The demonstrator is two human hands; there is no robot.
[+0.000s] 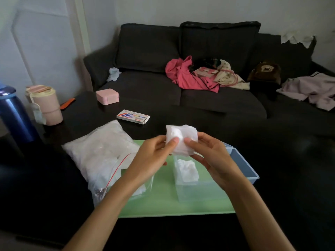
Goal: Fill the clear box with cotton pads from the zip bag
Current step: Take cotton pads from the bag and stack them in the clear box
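Cotton pads (pixel 181 140), a small stack, sit pinched between your left hand (pixel 154 156) and right hand (pixel 212 156), thumbs on the near face, remaining fingers curled behind. You hold the stack above the clear box (pixel 195 183), which stands on the green mat (pixel 163 201) and contains some pads. The zip bag (pixel 101 156) lies left of the box, its mouth partly on the mat.
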